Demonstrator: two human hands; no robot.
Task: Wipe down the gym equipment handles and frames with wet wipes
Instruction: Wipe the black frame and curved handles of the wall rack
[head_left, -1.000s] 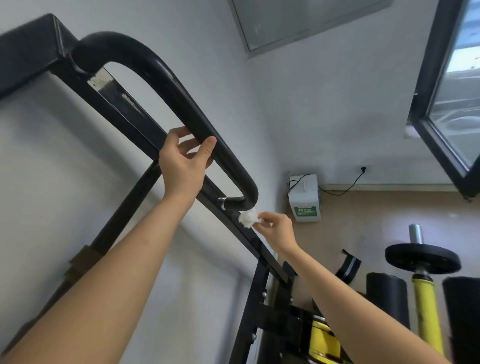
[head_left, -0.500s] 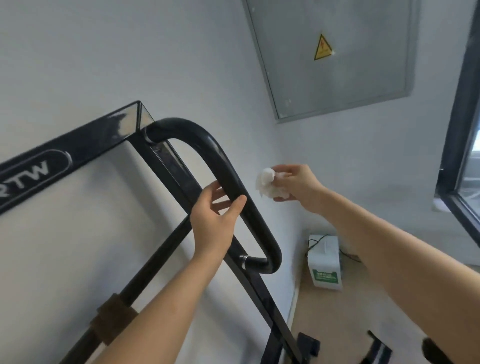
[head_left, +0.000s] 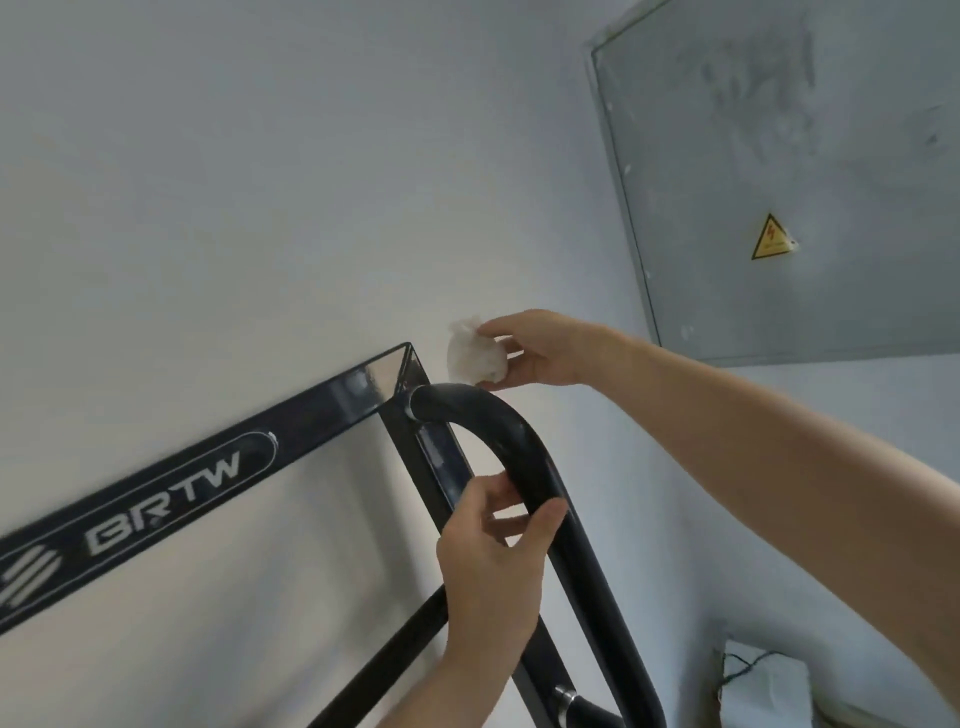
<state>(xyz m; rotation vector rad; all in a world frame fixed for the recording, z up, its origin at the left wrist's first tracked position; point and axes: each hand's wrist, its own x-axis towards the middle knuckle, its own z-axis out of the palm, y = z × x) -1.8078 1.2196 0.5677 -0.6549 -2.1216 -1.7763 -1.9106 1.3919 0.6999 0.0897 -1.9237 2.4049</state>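
Observation:
A black curved handle (head_left: 511, 434) loops off the top corner of a glossy black machine frame (head_left: 332, 400) marked BRTW. My left hand (head_left: 493, 545) grips the handle's straight run, thumb on the front and fingers behind it. My right hand (head_left: 540, 351) pinches a crumpled white wet wipe (head_left: 475, 356) just above the handle's upper bend, close to the frame's corner. Whether the wipe touches the handle is not clear.
A white wall runs behind the frame. A grey metal electrical panel (head_left: 779, 182) with a yellow warning sticker hangs at the upper right. A small white box (head_left: 763, 686) with a cable sits low at the right. A diagonal frame brace (head_left: 384, 660) crosses below my left hand.
My right hand has carried the wipe from the handle's lower end up to its top bend. My view has tilted upward. The left hand keeps its hold on the handle.

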